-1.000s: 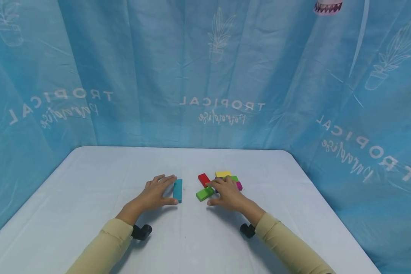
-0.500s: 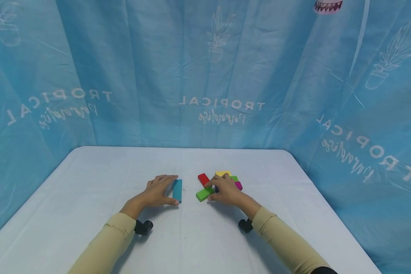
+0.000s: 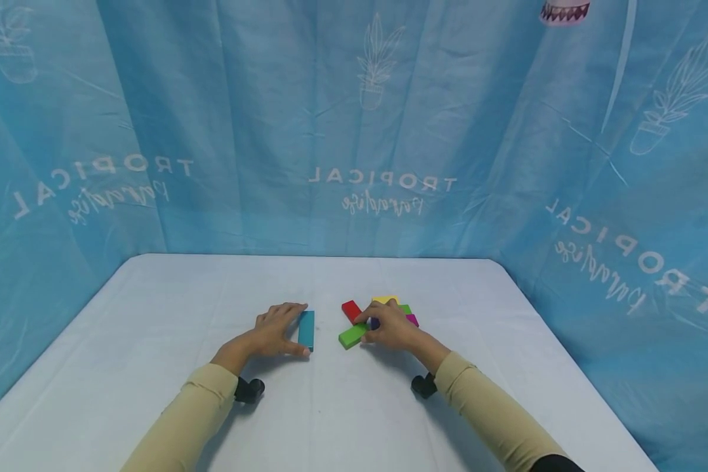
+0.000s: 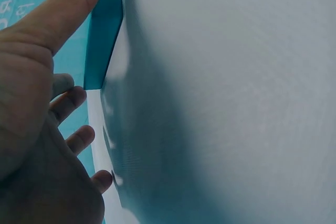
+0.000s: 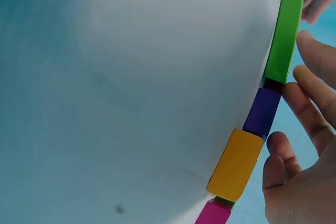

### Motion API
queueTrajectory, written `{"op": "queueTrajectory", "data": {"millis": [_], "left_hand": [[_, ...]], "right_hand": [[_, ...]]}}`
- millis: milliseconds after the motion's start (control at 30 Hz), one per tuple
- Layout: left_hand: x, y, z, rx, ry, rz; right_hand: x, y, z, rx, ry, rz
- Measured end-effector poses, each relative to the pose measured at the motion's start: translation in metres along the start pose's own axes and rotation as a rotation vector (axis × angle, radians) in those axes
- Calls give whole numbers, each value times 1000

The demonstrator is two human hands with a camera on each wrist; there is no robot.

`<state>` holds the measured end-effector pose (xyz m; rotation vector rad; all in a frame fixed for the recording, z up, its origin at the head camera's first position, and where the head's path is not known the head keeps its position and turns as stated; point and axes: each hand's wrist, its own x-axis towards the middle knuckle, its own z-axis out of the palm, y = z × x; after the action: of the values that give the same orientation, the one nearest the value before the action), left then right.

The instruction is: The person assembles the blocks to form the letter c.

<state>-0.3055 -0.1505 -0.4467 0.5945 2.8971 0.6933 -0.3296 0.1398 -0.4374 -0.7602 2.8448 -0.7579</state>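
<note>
Head view: the right hand [image 3: 392,329] covers part of a cluster of blocks, leaving only a corner of the dark blue block [image 3: 375,324] and edges of the magenta block [image 3: 412,320] and a second green block [image 3: 405,309]. Its thumb and index finger are bent at the near green block [image 3: 353,336]; whether they pinch it I cannot tell. The red block [image 3: 351,311] and the yellow block [image 3: 385,299] lie beyond, partly overlapped by the fingers. The left hand [image 3: 269,333] arches beside the turquoise block [image 3: 307,331], thumb at its near end and index finger at its far end; a grip cannot be confirmed. That block is long, flat and plain, lying left of the cluster and apart from it. The surface [image 3: 318,419] is white with rounded far corners, enclosed by a blue curtain [image 3: 259,131] printed with potted plants and mirrored lettering. Tan sleeves [image 3: 183,419] run off the bottom edge.

Left wrist view: the thumb hides the upper part of the turquoise block, and the left edge cuts off the hand. The other fingers are loosely bent. Shadow falls across the white cloth.

Right wrist view: the magenta block is cropped at the bottom, and the turquoise one at the top. An orange block [image 5: 235,165] overlaps the dark blue one; a dark reddish sliver beside the near green block is hard to identify. The cloth looks blurred.
</note>
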Motion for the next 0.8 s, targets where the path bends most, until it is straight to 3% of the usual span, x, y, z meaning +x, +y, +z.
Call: {"op": "queueTrajectory", "data": {"millis": [533,800], "left_hand": [[0,6,-1,34,-17,-18],[-1,4,0,36,-12,-7]], "right_hand": [[5,5,-1,19,-25,48],[7,7,-1,-34,-55,56]]}}
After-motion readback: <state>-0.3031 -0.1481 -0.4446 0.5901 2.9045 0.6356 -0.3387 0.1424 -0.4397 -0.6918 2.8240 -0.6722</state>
